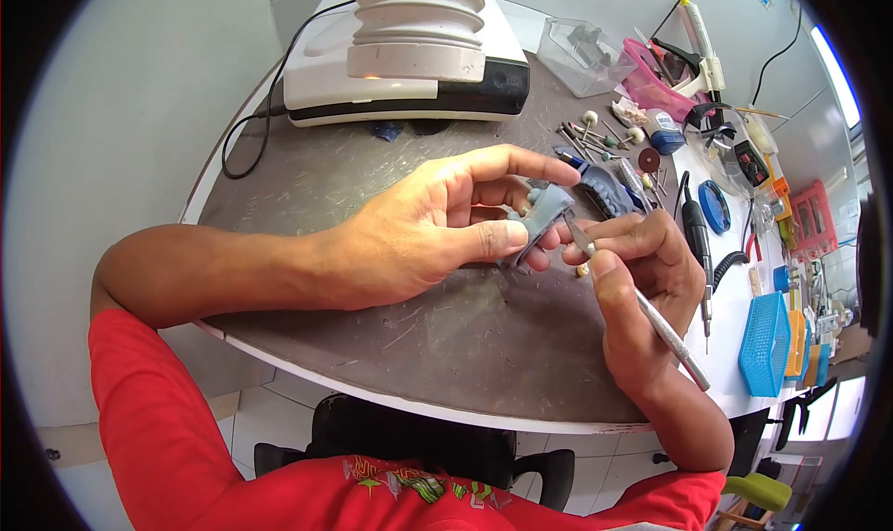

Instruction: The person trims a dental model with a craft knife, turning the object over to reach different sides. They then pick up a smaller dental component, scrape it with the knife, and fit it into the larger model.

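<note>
My left hand (409,224) holds a small grey dental model (549,205) between thumb and fingers, above the middle of the bench. My right hand (646,275) grips a craft knife (668,331) by its knurled metal handle, like a pen. Its short blade points up and left at the right edge of the model; whether it touches cannot be made out. Just behind the hands lies a blue-grey dental model (606,191) on the bench. A small yellowish piece (583,271) shows beside my right fingers, partly hidden.
A white extraction unit (409,103) with a ribbed hose (419,29) stands at the back. Scattered burs (586,140) lie right of it, near a pink basket (651,80) and a clear box (581,61). A black handpiece (695,224) and blue basket (765,345) are at right.
</note>
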### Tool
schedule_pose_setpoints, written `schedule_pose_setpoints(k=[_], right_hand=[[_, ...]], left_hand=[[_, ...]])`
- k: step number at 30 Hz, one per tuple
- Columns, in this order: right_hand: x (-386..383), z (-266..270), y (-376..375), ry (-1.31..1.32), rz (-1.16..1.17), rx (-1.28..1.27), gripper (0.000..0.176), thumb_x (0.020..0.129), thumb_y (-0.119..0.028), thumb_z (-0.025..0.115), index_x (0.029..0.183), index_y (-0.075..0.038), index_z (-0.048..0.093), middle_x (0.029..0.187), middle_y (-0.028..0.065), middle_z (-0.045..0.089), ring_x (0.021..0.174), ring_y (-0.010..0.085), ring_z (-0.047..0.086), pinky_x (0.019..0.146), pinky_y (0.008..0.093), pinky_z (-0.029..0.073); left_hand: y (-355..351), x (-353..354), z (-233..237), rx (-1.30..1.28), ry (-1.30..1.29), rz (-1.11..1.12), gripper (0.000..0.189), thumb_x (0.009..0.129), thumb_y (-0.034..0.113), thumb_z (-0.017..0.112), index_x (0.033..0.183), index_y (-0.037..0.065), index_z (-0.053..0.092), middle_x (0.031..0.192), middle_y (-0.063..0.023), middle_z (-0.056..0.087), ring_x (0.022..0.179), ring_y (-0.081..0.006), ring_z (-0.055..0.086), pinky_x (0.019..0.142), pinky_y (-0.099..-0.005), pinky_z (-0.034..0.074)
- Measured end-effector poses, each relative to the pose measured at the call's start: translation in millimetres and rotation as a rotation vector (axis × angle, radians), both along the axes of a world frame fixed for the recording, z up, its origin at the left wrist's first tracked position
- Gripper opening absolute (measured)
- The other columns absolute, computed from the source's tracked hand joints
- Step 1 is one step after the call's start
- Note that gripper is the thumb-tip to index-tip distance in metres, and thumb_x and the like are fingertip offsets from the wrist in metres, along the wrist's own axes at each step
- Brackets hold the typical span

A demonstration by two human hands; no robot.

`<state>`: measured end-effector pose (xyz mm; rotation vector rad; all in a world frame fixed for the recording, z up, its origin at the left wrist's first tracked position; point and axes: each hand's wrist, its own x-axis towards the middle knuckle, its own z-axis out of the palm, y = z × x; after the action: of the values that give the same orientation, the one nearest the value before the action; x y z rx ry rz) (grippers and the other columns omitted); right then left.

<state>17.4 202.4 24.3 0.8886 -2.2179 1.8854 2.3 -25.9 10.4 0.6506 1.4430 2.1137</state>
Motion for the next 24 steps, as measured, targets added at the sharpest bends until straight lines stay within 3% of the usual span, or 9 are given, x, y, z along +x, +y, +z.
schedule_pose_setpoints(k=[4,13,18,24], right_hand=[[-1,-1,-1,0.026,0.038,-0.008,0.005,0.088,0.001,0.057,0.089,0.004,0.054,0.096,0.0231,0.068,0.096,0.0223,0.068,0.086,0.0337,0.053],[5,8,-6,-0.203,0.027,-0.073,0.003,0.091,0.001,0.056,0.09,0.004,0.055,0.098,0.0232,0.069,0.104,0.0238,0.066,0.094,0.0371,0.053],[0,2,-6,-0.167,0.063,-0.112,0.003,0.091,0.0,0.056,0.09,0.003,0.056,0.092,0.0219,0.071,0.11,0.0227,0.064,0.094,0.0366,0.052],[2,-1,-8,-0.286,0.031,-0.258,0.006,0.092,-0.003,0.059,0.091,0.002,0.057,0.105,0.025,0.068,0.097,0.0204,0.069,0.091,0.0342,0.053]], left_hand=[[1,1,0,0.025,-0.032,0.004,0.056,0.096,0.012,0.062,0.146,0.005,0.039,0.113,0.0,0.049,0.108,-0.0089,0.054,0.099,-0.0267,0.043],[1,1,2,-0.008,-0.037,0.03,0.055,0.096,0.01,0.061,0.146,0.006,0.039,0.109,0.0014,0.045,0.114,-0.0084,0.051,0.102,-0.0277,0.045],[3,2,1,0.02,-0.031,0.043,0.054,0.096,0.011,0.062,0.145,0.006,0.039,0.113,0.0004,0.046,0.108,-0.0077,0.051,0.1,-0.0261,0.046],[2,0,2,-0.046,0.166,0.116,0.048,0.097,0.013,0.063,0.14,0.007,0.043,0.107,0.0008,0.055,0.101,-0.0073,0.054,0.091,-0.0225,0.045]])
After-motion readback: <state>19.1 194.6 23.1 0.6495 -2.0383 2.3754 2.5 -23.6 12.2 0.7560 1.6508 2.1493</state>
